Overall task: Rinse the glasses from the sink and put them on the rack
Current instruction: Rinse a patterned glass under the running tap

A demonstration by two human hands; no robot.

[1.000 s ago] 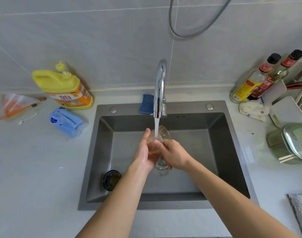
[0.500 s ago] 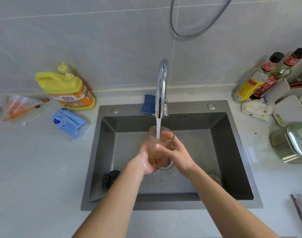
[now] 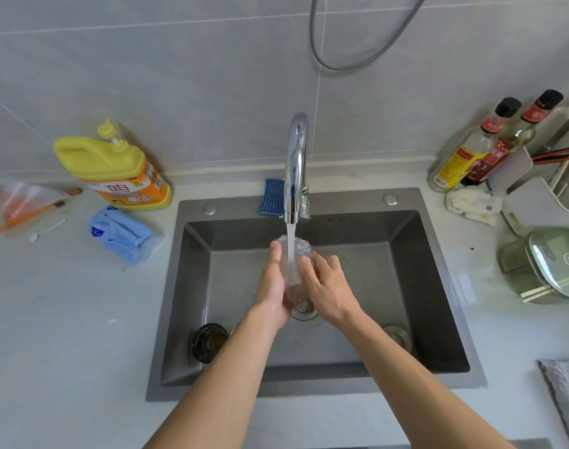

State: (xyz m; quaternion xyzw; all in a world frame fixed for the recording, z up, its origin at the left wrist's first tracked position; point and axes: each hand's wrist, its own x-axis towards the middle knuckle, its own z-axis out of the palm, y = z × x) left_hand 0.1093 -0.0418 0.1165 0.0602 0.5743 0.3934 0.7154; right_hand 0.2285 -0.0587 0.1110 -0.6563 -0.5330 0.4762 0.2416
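A clear textured glass is tilted under the running tap, above the drain in the grey sink. My left hand cups it from the left and below, fingers lying along its side. My right hand wraps its curled fingers over the right side. Water streams onto the glass. A dark glass stands in the sink's front left corner. The pale rack stands on the counter at the far right.
A yellow detergent bottle and a blue pack sit left of the sink. Two sauce bottles, a cloth and a green lidded container crowd the right counter. A blue sponge lies behind the tap.
The glass was upright and filling half a second ago; now it is tipped over with the water running along its outside. Both hands have shifted round it.
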